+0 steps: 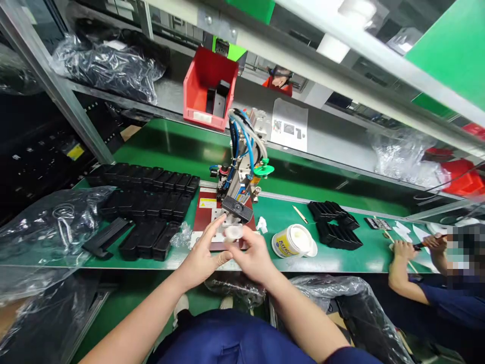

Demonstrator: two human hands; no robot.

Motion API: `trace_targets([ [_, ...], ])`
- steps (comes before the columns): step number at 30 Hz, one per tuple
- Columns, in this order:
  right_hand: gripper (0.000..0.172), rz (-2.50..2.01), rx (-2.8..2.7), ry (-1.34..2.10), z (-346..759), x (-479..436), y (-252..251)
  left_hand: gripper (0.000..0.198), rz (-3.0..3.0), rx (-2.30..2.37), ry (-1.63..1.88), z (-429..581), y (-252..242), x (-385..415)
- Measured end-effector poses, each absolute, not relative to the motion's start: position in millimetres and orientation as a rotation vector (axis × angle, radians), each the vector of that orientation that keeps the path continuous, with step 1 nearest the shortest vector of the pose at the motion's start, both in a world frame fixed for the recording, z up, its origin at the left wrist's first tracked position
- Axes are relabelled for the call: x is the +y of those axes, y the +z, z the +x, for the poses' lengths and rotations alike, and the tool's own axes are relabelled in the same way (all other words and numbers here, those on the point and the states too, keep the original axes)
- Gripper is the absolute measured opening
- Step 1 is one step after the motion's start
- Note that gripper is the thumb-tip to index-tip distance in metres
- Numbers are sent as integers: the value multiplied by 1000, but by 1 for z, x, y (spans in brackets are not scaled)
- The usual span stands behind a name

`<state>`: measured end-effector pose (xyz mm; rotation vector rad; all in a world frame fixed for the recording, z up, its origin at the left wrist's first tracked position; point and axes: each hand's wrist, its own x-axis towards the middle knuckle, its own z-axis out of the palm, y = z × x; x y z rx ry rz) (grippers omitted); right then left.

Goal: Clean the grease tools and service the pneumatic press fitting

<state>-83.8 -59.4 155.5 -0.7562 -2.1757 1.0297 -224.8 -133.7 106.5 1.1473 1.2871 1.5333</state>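
My right hand (pixel 254 255) is closed around a small white round piece (pixel 234 232), pinched between thumb and fingers; it could be a cap or a pad. My left hand (pixel 206 253) faces it with the fingers stretched out and the thumb apart. Its fingertips reach the near side of a black rectangular part (pixel 237 208); whether they touch it I cannot tell. That part sits tilted at the front of a small bench press (pixel 242 177) with blue air hoses. Beneath lies the press's reddish-brown base (pixel 202 215).
Black housings (pixel 151 194) stand in rows at the left, beside clear plastic wrap (pixel 49 217). To the right are an open white tub (pixel 291 241) and more black parts (pixel 335 225). A red bin (pixel 204 86) sits on the shelf. A co-worker's hands (pixel 403 250) are at far right.
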Motion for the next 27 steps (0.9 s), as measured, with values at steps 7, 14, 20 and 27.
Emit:
trace_targets([
  [7,33,-614,-1820,1140,-40,24,235,36,1352,1571,1701,-184,121,-109],
  [14,35,-528,-1927,1176,-67,55,241,22,1557,1737,2137,-195,164,-92],
  [20,29,-658,-2140,984,-74,58,252,19,1547,1814,2134,-212,172,-76],
  [27,20,-664,-2290,822,-81,60,268,21,1421,1807,1944,-203,152,-57],
])
